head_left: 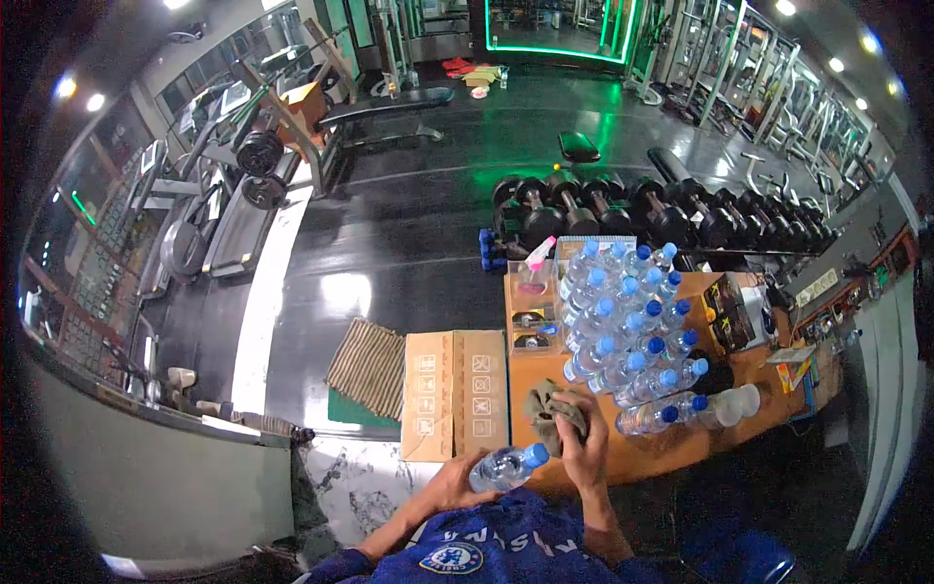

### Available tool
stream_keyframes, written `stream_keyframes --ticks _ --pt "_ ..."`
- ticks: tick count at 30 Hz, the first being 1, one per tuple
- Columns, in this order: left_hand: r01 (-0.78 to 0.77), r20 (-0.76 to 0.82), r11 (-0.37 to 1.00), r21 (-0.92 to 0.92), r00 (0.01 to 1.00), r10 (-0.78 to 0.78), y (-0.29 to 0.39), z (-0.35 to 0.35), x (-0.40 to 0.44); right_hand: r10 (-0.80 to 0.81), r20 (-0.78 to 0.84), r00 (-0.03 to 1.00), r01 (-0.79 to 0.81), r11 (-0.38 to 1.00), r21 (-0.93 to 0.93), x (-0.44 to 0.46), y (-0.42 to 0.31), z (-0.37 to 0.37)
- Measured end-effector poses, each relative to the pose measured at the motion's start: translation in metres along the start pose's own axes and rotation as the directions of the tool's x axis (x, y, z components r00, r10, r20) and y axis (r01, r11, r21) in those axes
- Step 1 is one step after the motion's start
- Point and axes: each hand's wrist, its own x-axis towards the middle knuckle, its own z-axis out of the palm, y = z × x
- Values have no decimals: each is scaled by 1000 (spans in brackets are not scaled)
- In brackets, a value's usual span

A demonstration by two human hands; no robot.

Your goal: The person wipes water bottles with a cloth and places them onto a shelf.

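Note:
My left hand (453, 484) is wrapped round a clear plastic water bottle (501, 469) with a blue cap, tilted with its cap toward the right. In my right hand (584, 448) is a crumpled olive-brown cloth (556, 414), just above the bottle's cap and apart from it. Many more water bottles (623, 331) with light and dark blue caps stand in close rows on the orange-brown table (545, 477), right of the cloth. A closed cardboard box (454, 394) lies in front of my left hand.
A spray bottle with a pink top (537, 255) stands at the table's far left corner. Plastic cups (736, 403) are at the right. Beyond the table is a rack of dumbbells (662, 209). A ribbed brown mat (366, 367) lies left of the box.

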Motion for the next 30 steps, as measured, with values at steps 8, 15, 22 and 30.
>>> stream_keyframes --ticks 8,15,22,30 --pt "11 -29 996 -85 999 -14 -5 2 6 -32 100 994 41 995 -91 7 29 -1" --pt "202 -35 681 -704 948 -317 -14 7 22 305 19 952 -302 929 214 -11 64 -8" --pt "211 198 40 -977 957 -211 -11 9 53 356 -6 934 -341 898 279 -22 46 -5" --pt "239 228 25 -971 949 -218 11 1 73 371 -95 924 -320 883 343 -31 55 -5"
